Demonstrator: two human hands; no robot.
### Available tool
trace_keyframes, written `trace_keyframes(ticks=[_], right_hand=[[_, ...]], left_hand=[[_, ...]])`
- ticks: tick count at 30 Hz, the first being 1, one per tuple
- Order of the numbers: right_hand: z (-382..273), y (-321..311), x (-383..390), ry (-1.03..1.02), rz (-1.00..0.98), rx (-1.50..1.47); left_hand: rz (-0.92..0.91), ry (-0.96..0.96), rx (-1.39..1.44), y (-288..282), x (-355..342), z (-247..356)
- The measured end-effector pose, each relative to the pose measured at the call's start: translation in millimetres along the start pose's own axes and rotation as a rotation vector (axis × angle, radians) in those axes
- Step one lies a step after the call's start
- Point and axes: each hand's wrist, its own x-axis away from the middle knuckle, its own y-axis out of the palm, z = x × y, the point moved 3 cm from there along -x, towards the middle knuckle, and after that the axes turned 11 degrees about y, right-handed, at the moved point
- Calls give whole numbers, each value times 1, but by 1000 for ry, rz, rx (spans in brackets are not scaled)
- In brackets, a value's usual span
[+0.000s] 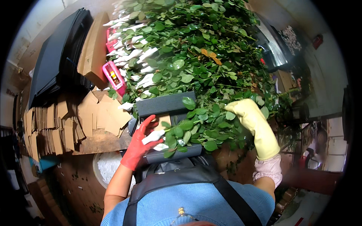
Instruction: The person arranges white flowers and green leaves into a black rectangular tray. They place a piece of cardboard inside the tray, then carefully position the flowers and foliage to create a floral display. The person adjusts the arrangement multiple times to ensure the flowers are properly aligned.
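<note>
My left hand (138,146), in a red rubber glove, is closed around the head end of a leafy rose stem (184,130); a white sleeve (153,137) covers its bud. Another white-sleeved bud (161,147) lies just below. Beneath the leaves sits a dark ribbed holder (166,104) with a piece of brown cardboard (163,122) in it. Over on the right, my right hand (250,122) wears a long yellow glove. Its fingers are pressed together among the leaves, at the stems; leaves partly hide the fingertips.
A large heap of leafy roses (211,49) with white-sleeved heads covers the table. Left of it stand a pink tool (114,79), a long cardboard box (94,51), stacked black sheets (56,52) and cardboard pieces (52,126). A white-filled bin (109,169) stands below the table edge.
</note>
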Motion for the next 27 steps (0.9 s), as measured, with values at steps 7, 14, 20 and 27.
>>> trace_keyframes(ticks=[7,14,20,27], right_hand=[[19,28,19,63,-105,524],[-59,48,-143,-164,231,671],[-10,68,-215,-217,415,243],[-79,-14,-75,-677,474,5]], left_hand=[[-85,-136,-133,-5,-1,1],[-192,183,-608,0,-11,18],[-94,349,-740,11,-14,4],[-1,-56,-74,0,-8,-26]])
